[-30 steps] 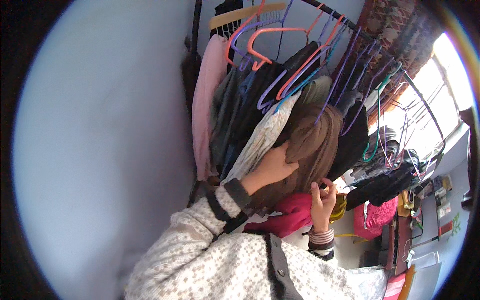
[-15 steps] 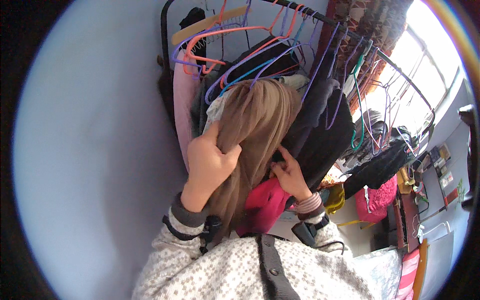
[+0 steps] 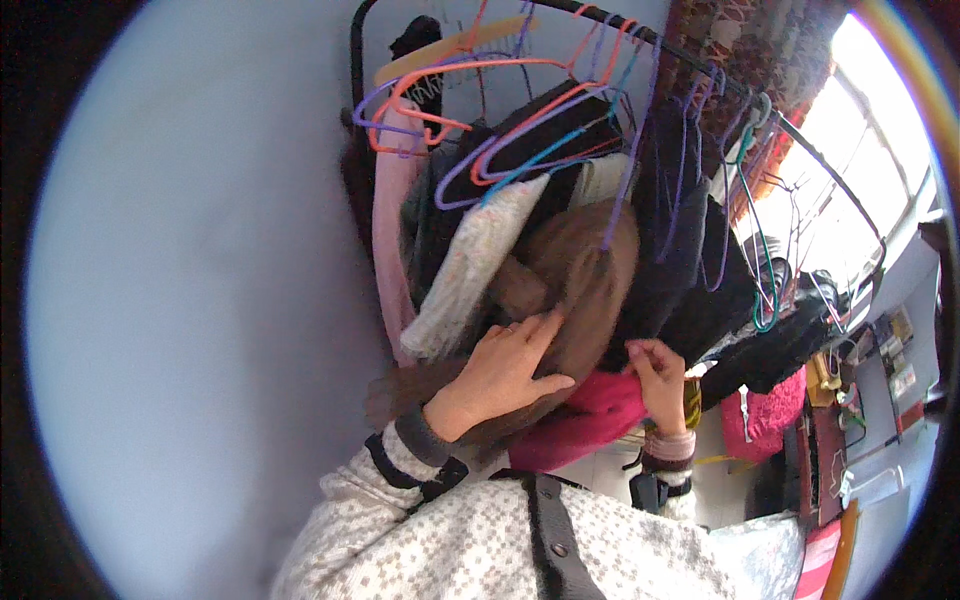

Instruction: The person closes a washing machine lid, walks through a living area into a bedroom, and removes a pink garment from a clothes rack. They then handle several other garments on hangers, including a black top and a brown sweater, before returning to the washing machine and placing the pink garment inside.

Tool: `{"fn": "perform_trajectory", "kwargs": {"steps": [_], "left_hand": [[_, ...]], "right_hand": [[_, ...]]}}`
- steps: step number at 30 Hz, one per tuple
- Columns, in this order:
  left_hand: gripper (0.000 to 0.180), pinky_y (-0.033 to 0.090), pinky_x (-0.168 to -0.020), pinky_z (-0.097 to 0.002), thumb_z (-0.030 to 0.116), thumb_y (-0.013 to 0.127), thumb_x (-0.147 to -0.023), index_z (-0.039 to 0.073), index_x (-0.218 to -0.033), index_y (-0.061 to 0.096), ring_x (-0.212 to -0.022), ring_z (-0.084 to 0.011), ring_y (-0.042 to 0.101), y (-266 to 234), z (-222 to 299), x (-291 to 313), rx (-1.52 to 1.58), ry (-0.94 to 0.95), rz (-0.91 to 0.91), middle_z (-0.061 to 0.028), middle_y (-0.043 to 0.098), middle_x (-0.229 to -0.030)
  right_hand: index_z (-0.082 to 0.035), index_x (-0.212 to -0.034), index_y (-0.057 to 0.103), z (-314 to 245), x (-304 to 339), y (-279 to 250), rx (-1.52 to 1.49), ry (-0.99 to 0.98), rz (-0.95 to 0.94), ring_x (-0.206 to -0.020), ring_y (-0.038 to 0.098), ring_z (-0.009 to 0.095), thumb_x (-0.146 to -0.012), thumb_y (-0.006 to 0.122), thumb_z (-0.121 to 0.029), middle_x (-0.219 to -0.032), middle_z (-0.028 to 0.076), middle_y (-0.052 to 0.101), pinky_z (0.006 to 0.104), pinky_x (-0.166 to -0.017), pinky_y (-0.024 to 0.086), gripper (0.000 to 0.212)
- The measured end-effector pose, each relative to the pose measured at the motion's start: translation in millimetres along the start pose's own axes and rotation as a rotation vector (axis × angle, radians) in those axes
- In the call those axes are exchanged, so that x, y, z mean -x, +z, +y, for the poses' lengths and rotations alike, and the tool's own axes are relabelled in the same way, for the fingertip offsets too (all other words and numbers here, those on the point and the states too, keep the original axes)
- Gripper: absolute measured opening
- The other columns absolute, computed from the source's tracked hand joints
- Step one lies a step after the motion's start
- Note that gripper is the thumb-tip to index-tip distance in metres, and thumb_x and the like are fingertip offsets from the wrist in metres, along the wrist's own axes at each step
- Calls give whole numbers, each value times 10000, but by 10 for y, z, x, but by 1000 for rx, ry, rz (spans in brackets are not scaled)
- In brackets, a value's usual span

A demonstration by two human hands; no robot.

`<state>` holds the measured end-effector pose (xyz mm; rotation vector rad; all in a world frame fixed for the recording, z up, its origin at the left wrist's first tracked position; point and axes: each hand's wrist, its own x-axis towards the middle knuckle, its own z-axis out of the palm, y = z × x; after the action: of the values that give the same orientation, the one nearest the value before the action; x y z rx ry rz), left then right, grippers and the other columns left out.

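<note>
Pressing left hand (image 3: 497, 372) on brown garment (image 3: 580, 290); right hand (image 3: 660, 372) pinching black garment (image 3: 690, 270).

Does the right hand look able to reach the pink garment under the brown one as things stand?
Probably yes: the right hand sits at the dark clothes right beside the pink garment, whose lower edge shows uncovered. The left hand presses on the brown garment.
</note>
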<state>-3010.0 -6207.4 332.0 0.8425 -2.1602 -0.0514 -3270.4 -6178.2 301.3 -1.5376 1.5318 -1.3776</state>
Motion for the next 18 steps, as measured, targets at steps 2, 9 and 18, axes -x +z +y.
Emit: {"fn": "perform_trajectory", "kwargs": {"steps": [2, 9, 18], "left_hand": [[334, 499, -793, -401, 261, 718, -813, 19, -1033, 652, -863, -359, 636, -7, -79, 52, 157, -11, 235, -152, 662, -930], [617, 314, -1084, -401, 193, 637, -894, -52, -1388, 360, -1250, -343, 446, 180, -656, 105, 302, -522, 657, -246, 476, -1322], [385, 457, -933, -433, 217, 573, -891, 23, -1223, 561, -1105, -428, 535, 1058, -320, 312, 620, 62, 52, -229, 495, -1315]], "right_hand": [[58, -967, 663, -221, 122, -4, -77, -27, -98, -650, 587, 68, -926, 610, -81, -723, 41, 647, 197, -585, 440, 155], [32, -1066, 638, -783, 329, 248, -129, -45, -438, -616, 568, 47, -918, 619, -54, -685, 17, 629, 192, -544, 424, 172], [-35, -1482, 306, -826, 142, 844, -108, -114, -550, -649, 564, 55, -911, 589, -17, -657, 1, 580, 189, -591, 438, 638]]}}
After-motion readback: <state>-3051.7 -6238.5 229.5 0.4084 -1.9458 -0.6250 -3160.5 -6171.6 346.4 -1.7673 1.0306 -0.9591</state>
